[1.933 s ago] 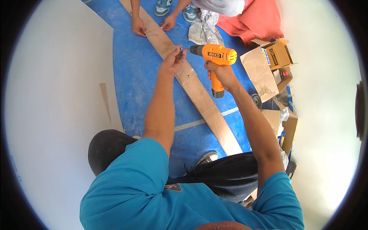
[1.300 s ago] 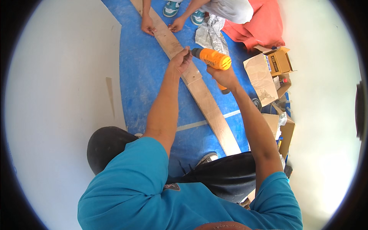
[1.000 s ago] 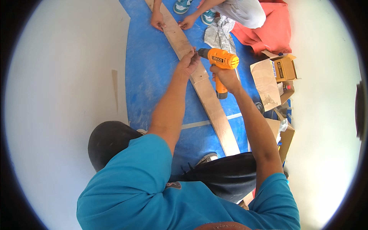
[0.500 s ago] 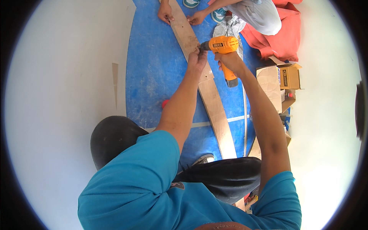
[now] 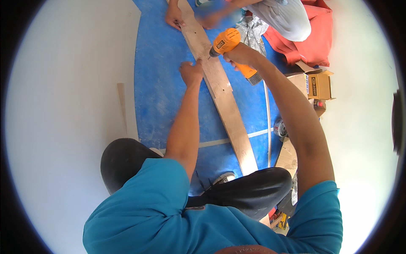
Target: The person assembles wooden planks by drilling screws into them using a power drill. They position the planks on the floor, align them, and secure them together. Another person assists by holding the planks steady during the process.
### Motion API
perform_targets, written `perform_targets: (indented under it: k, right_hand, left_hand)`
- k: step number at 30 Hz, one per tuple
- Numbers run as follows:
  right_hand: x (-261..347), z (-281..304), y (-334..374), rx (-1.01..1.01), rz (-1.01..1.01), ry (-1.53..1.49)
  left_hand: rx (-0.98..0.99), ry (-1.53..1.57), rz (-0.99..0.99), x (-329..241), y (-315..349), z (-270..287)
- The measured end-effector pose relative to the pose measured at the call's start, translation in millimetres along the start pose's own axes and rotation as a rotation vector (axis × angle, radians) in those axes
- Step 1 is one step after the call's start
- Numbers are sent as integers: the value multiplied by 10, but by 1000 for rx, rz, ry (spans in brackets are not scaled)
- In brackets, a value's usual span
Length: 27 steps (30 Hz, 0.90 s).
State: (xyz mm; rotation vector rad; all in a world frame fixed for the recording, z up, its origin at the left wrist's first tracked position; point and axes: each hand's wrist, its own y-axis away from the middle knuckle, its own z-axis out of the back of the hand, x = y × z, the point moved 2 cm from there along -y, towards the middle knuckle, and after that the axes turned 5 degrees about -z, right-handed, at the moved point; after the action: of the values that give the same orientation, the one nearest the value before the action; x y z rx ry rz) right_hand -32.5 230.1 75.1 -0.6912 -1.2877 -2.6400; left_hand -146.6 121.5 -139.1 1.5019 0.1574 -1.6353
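Observation:
My right hand (image 5: 242, 56) is wrapped around the grip of an orange cordless drill (image 5: 227, 40). The drill's dark chuck points down and left, its thin tip at the face of a long wooden board (image 5: 230, 112). Left of the tip, my left hand (image 5: 191, 73) is at the board's left edge with fingers curled and one digit against the wood. Whether anything is inside those fingers is hidden. Farther up the board, a co-worker's hand (image 5: 174, 17) rests on its left edge; the co-worker's other hand (image 5: 210, 20) is blurred by motion on the right.
The board lies on a blue floor covering (image 5: 165, 97) crossed by a pale strip. Along the right are a red cloth (image 5: 311, 34), cardboard boxes (image 5: 320, 86), a round metal object (image 5: 279, 127) and a long thin rod (image 5: 268, 122). A pale wall stands left.
My left hand has drawn back from the drill tip, down and left to the board's edge. The drill has shifted left and tilted more downward. The co-worker's hands have moved slightly left.

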Motion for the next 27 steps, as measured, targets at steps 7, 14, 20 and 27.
perform_targets:
  k: [7, 14, 20, 27]
  right_hand:
    - [-4, 25, -75, 44, -72, -9]
    - [-21, 23, -74, 24, -62, -41]
    - [-64, 13, -128, 43, -29, -16]
    - [-110, 29, -232, 59, -31, 43]
  left_hand:
    - [199, 23, -2, 477, 277, -405]
    - [199, 156, -18, 474, 486, -328]
    - [211, 193, 52, 389, 526, -272]
    - [193, 141, 45, 371, 546, -270]
